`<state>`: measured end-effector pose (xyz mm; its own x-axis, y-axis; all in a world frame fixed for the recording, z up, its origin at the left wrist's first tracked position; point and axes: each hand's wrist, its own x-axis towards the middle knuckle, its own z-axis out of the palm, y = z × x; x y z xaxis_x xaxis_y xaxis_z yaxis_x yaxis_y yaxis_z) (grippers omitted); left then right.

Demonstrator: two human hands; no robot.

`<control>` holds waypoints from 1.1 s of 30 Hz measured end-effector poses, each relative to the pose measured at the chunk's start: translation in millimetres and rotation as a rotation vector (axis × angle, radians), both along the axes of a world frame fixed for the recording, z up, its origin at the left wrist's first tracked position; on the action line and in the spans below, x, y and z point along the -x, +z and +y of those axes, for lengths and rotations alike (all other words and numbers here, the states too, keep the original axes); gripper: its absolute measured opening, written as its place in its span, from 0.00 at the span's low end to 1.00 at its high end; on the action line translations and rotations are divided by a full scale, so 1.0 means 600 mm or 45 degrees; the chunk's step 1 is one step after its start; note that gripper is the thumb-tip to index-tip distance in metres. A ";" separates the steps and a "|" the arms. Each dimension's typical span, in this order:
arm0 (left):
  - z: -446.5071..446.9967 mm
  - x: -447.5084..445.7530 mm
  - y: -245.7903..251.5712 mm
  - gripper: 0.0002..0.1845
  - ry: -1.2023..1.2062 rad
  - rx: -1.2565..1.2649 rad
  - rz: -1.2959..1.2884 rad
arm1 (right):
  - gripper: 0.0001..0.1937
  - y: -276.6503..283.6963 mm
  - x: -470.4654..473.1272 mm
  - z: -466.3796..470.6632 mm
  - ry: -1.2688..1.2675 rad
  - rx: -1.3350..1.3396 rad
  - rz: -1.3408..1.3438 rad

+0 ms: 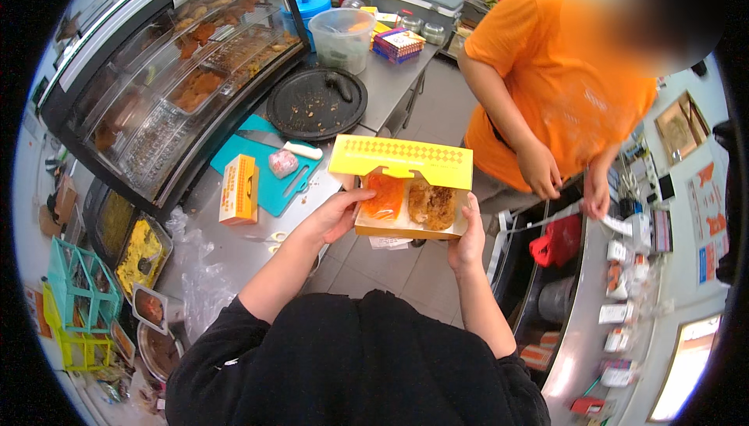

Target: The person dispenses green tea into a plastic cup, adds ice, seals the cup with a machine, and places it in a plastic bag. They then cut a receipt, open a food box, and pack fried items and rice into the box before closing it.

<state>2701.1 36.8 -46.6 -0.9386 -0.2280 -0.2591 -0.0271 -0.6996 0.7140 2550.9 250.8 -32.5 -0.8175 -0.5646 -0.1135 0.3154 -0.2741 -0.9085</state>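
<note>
A yellow cardboard food box [404, 154] with its lid raised is held between my two hands, above the floor beside the counter. Inside it lie a clear bag of orange sauce [383, 196] and a piece of fried food [432, 205]. My left hand [341, 215] grips the box's left side, with the thumb over the edge by the bag. My right hand [468, 230] holds the right side. On the counter to the left, a knife [302, 150] with a white handle and a wrapped pinkish bundle [283, 164] rest on a teal cutting board [272, 195]. A closed yellow-and-white box [239, 189] stands at the board's edge.
A glass display case [175, 69] of fried food stands at the left. Beyond the board are a round black tray [317, 102] with crumbs and a clear plastic tub [342, 40]. A co-worker in an orange shirt [544, 86] stands ahead on the right, beside another counter [564, 361].
</note>
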 end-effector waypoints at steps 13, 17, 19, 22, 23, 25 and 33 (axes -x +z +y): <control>-0.269 0.116 -0.070 0.29 0.627 -0.088 -0.116 | 0.28 -0.043 0.256 -0.397 0.747 -0.058 0.119; -0.396 0.102 -0.073 0.31 0.837 -0.197 -0.073 | 0.30 -0.020 0.392 -0.646 0.826 -0.114 0.626; -0.442 0.102 -0.072 0.32 0.912 -0.228 -0.075 | 0.12 0.011 0.482 -0.834 0.387 -0.176 1.294; -0.494 0.107 -0.072 0.33 1.015 -0.117 -0.033 | 0.12 0.029 0.587 -1.080 0.530 -0.783 1.802; -0.507 0.111 -0.074 0.32 1.057 -0.136 -0.128 | 0.14 0.020 0.611 -1.142 0.662 -1.136 1.917; -0.526 0.116 -0.078 0.32 1.108 -0.136 -0.198 | 0.15 -0.016 0.643 -1.223 0.632 -1.524 2.059; -0.545 0.129 -0.089 0.30 1.116 -0.189 -0.056 | 0.15 -0.102 0.679 -1.284 0.181 -1.453 1.969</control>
